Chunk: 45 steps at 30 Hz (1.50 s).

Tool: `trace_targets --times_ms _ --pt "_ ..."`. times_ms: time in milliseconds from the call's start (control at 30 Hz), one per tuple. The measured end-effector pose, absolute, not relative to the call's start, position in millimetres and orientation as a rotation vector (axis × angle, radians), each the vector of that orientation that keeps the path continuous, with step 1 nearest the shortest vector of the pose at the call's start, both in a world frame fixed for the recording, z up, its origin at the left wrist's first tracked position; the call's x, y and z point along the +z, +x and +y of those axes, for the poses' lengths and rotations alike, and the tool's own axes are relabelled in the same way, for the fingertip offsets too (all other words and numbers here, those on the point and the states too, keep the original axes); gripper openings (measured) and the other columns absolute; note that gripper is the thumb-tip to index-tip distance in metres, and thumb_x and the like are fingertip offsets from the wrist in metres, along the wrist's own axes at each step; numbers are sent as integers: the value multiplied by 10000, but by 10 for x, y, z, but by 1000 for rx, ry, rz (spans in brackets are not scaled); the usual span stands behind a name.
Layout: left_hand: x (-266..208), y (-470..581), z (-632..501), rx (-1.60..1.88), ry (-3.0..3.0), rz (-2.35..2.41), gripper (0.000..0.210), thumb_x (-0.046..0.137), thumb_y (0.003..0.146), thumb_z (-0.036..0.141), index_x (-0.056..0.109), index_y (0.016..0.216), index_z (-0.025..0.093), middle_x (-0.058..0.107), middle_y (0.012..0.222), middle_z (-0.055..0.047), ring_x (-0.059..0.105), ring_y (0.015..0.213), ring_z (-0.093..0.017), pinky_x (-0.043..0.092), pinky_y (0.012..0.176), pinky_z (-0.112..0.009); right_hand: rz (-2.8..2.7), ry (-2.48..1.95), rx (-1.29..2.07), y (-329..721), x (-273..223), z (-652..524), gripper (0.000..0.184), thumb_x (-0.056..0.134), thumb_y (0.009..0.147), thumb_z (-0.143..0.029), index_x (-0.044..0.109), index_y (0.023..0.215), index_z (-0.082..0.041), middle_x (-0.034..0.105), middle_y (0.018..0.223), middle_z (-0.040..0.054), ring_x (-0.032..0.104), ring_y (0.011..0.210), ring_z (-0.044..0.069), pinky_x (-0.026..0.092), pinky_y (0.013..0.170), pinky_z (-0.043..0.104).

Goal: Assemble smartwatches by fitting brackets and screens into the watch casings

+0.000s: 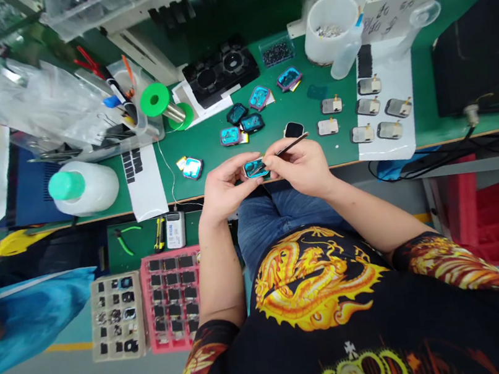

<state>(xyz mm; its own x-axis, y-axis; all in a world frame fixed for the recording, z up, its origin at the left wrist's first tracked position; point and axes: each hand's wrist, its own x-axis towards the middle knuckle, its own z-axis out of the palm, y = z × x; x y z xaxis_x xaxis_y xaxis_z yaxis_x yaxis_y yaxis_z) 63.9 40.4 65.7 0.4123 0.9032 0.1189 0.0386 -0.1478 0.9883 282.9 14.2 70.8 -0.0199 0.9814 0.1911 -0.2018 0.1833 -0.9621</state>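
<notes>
My left hand (222, 186) is closed around the edge of a smartwatch case (255, 168) with a blue inner face, held at the front edge of the bench. In my right hand (301, 165) is a thin dark tool, tweezers by their look (290, 144), slanting down to the case; its tip is partly hidden by my fingers. Right behind my hands lies a watch with a black screen (293, 130). Several more blue-faced watch cases (229, 136) lie farther back on the green mat, and display modules (327, 127) lie to the right.
A solder spool (156, 101), a white bottle with green cap (85, 185) and a black fixture (220, 71) stand left and behind. A white tub (329, 28) and a black box (482, 52) are right. Parts trays (116, 316) sit low at left, near another person's blue sleeve (38, 312).
</notes>
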Motion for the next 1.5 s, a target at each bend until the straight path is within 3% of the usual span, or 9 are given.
trace_targets --times_ms 333,600,1500 --pt "647 643 397 973 1522 876 547 1037 810 255 900 1334 329 863 1177 -51 771 917 -155 653 839 -285 -1108 -894 1291 2834 724 163 464 959 870 -626 796 888 -192 733 756 -23 683 603 106 594 546 218" --pt "652 676 410 985 1544 904 549 1009 798 215 898 1329 299 865 1221 -61 780 921 -137 650 802 -237 -1125 -827 1305 2847 718 154 454 932 921 -612 787 929 -181 757 766 -12 687 589 92 585 569 211" --pt "727 740 415 1001 1430 847 552 1016 767 192 904 1297 297 873 1106 -35 798 913 -136 667 816 -230 -1025 -828 1397 2907 815 153 570 989 814 -698 749 906 -189 755 740 -17 683 560 91 571 520 196"
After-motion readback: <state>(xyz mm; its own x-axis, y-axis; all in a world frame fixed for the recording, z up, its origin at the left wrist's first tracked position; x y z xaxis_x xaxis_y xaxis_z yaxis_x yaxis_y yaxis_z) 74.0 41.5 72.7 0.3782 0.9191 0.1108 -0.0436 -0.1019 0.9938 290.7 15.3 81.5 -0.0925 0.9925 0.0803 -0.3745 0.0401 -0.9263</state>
